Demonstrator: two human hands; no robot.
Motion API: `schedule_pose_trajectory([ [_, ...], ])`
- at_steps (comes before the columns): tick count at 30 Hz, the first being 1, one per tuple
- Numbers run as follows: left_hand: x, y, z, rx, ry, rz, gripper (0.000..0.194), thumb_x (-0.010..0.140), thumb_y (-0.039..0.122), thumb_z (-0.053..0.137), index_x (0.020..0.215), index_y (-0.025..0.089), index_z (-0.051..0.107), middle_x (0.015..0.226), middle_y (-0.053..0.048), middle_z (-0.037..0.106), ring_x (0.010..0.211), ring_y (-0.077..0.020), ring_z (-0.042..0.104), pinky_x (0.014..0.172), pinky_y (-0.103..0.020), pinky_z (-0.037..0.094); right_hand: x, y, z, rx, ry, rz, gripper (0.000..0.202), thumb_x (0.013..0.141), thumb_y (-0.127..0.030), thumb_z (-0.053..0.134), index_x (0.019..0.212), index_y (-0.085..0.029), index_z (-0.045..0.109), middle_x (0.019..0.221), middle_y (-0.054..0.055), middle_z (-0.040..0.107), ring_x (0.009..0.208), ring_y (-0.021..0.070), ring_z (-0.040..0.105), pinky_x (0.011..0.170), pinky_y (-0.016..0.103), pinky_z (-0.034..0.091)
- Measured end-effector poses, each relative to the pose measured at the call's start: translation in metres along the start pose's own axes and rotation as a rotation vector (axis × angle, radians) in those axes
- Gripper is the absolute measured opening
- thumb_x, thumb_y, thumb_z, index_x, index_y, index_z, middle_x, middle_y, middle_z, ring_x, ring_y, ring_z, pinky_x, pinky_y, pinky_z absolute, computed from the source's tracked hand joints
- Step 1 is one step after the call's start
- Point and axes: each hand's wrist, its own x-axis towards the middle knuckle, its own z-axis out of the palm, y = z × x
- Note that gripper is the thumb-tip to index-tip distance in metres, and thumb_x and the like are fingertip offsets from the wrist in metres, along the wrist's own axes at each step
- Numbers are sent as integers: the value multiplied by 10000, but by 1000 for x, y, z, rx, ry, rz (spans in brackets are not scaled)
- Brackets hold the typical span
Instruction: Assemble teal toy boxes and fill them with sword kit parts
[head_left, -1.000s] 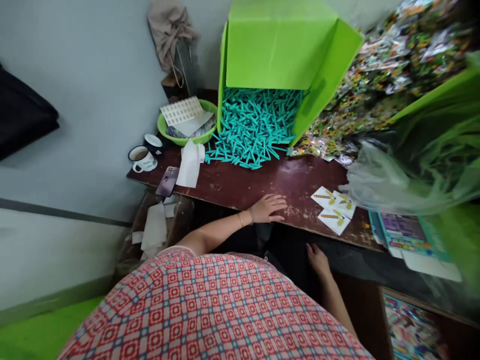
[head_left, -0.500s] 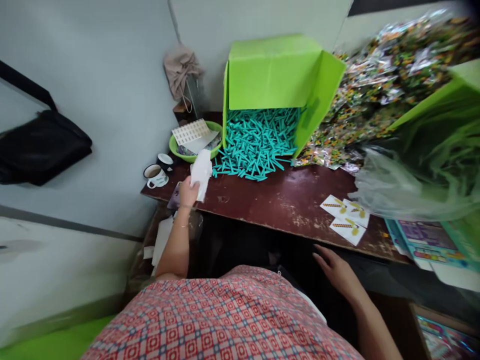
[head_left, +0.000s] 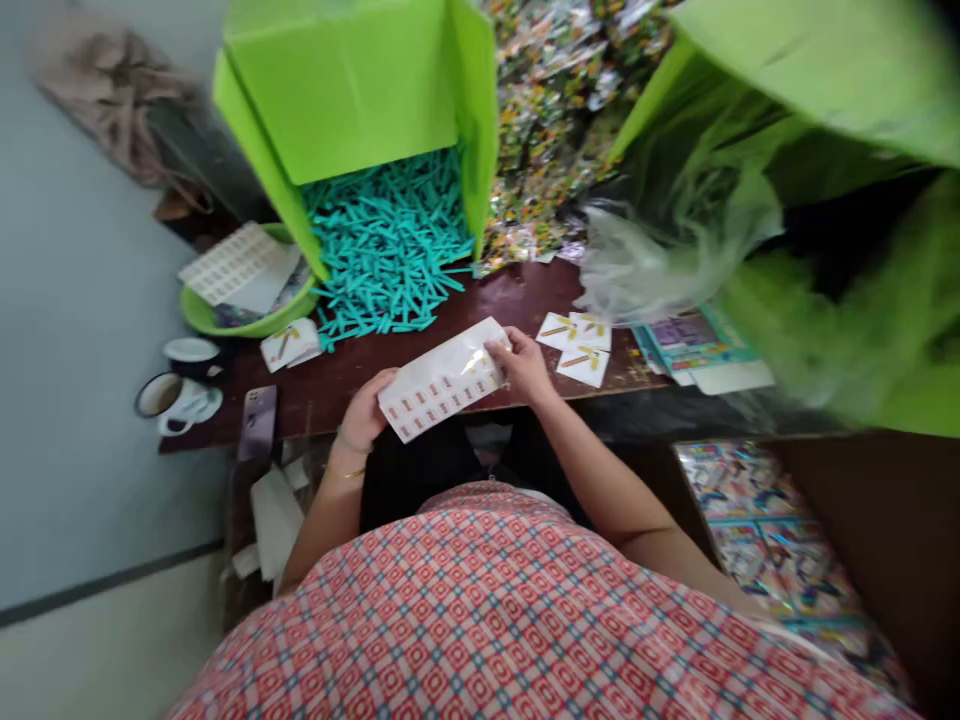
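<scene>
A white sticker sheet (head_left: 442,385) with rows of small brownish labels is held level above the table's front edge. My left hand (head_left: 367,410) grips its left end, fingers closed on it. At the right end my right hand (head_left: 523,365) pinches the sheet between thumb and fingers. Just right of that hand lie several white cards (head_left: 583,364) with a pencil-like picture. Behind the sheet, teal sticks (head_left: 390,250) spill in a heap out of a green box (head_left: 352,85).
On the left stand a green basin (head_left: 199,312) with another sheet, a folded card stack (head_left: 291,344), an enamel mug (head_left: 176,402) and a phone (head_left: 257,422). Shiny patterned wrappers (head_left: 555,120) and a clear plastic bag (head_left: 660,260) occupy the right.
The view has shifted right. My left hand has moved from beside the basin to in front of me with the sheet, and my right hand has risen and taken hold of it.
</scene>
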Motion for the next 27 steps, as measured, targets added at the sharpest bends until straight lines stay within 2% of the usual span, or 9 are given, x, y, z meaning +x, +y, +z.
schedule_pose_trajectory([
  [3, 12, -13, 1, 61, 38, 99, 810, 832, 575, 696, 1522, 200, 500, 1142, -118, 795, 1007, -268, 770, 886, -419, 636, -14, 18, -12, -64, 206, -106, 691, 790, -607, 756, 1351, -220, 641, 1439, 110, 663, 1362, 281, 588, 1229, 444, 411],
  [5, 17, -20, 10, 210, 59, 192, 876, 813, 536, 759, 1574, 228, 450, 1217, -112, 776, 1052, -254, 755, 937, -393, 615, -26, 25, -22, -113, 187, -125, 685, 828, -576, 732, 1417, -242, 634, 1543, 90, 595, 1476, 267, 501, 1294, 419, 318],
  [7, 22, -24, 24, 341, 111, 280, 726, 785, 497, 795, 1429, 209, 618, 1228, -106, 770, 1030, -240, 743, 927, -350, 600, -36, 27, -36, -101, 121, -77, 660, 835, -581, 734, 1405, -255, 669, 1520, 77, 622, 1455, 271, 529, 1269, 412, 362],
  [9, 27, -24, 39, 403, 121, 300, 519, 771, 477, 785, 1194, 178, 747, 1104, -91, 789, 908, -219, 730, 841, -317, 595, -45, 24, -53, -43, 72, -15, 672, 788, -593, 791, 1364, -257, 710, 1469, 76, 663, 1378, 286, 596, 1194, 417, 455],
  [12, 36, -20, 59, 436, 43, 279, 388, 760, 432, 763, 1040, 164, 784, 887, -47, 771, 725, -169, 665, 715, -273, 557, -54, 15, -82, 14, 40, 60, 588, 761, -597, 827, 1237, -254, 781, 1345, 67, 736, 1213, 278, 686, 1053, 411, 557],
  [15, 43, -15, 70, 428, -1, 289, 350, 765, 401, 746, 1018, 164, 791, 843, -31, 755, 676, -142, 617, 671, -246, 516, -55, 10, -101, -32, 60, 84, 455, 779, -563, 827, 1109, -250, 827, 1162, 49, 797, 1082, 253, 717, 982, 399, 578],
  [20, 49, -11, 76, 501, 78, 315, 206, 800, 365, 737, 850, 169, 779, 750, -21, 733, 679, -155, 615, 652, -243, 490, -46, 12, -106, -218, 120, -39, 371, 803, -506, 814, 1065, -245, 838, 1061, 53, 801, 996, 239, 710, 952, 400, 567],
  [24, 52, -14, 71, 542, 164, 287, 165, 821, 327, 728, 817, 169, 778, 718, -16, 714, 688, -174, 639, 650, -258, 498, -27, 16, -105, -473, 161, -162, 256, 889, -484, 738, 848, -243, 816, 846, 54, 737, 857, 226, 653, 884, 403, 553],
  [27, 55, -17, 68, 583, 284, 395, 129, 797, 299, 754, 750, 179, 763, 878, -54, 743, 890, -213, 679, 797, -294, 538, -11, 19, -101, -556, 215, -218, 310, 889, -494, 732, 719, -234, 735, 868, 64, 690, 910, 237, 622, 894, 400, 532],
])
